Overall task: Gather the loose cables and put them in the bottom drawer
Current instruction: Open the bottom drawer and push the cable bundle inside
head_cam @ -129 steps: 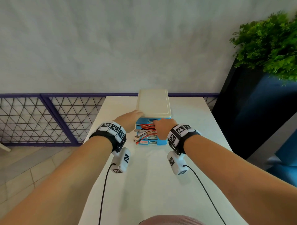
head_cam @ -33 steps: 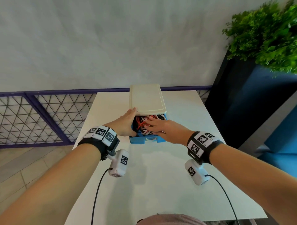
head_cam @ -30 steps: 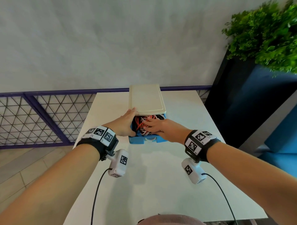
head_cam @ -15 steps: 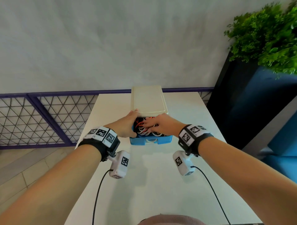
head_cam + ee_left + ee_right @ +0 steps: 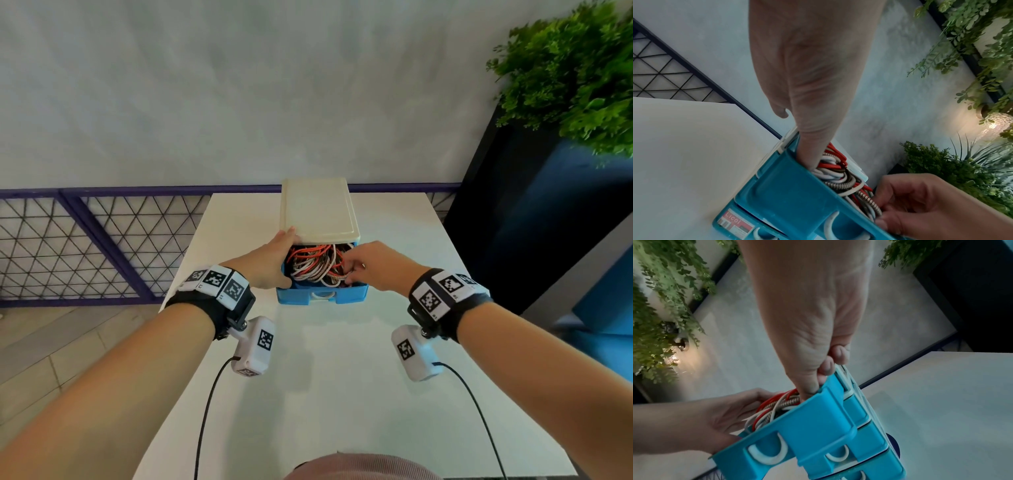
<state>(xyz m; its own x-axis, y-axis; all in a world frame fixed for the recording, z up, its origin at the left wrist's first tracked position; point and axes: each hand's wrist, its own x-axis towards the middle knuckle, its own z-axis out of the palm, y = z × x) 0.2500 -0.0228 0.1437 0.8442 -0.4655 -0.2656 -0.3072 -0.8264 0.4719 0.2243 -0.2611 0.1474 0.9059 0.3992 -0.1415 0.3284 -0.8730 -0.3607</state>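
Cables [image 5: 317, 265] fill drawer [image 5: 789, 191] — right hand [image 5: 375, 265] pinching them, left hand [image 5: 270, 262] open.

The box of drawers [image 5: 318, 212] sits on the table [image 5: 342, 394], at the far end by the wall. One drawer [image 5: 322, 296] is pulled out toward the person. The cables [image 5: 317, 265] lie in it, with the left hand [image 5: 270, 260] at its left side and the right hand [image 5: 373, 263] at its right

Bare forearms are wearing black wrist straps [image 5: 205, 305] bearing square black-and-white markers [image 5: 430, 300]; white camera pods [image 5: 255, 346] are hanging beneath, each trailing a black cable [image 5: 476, 404].
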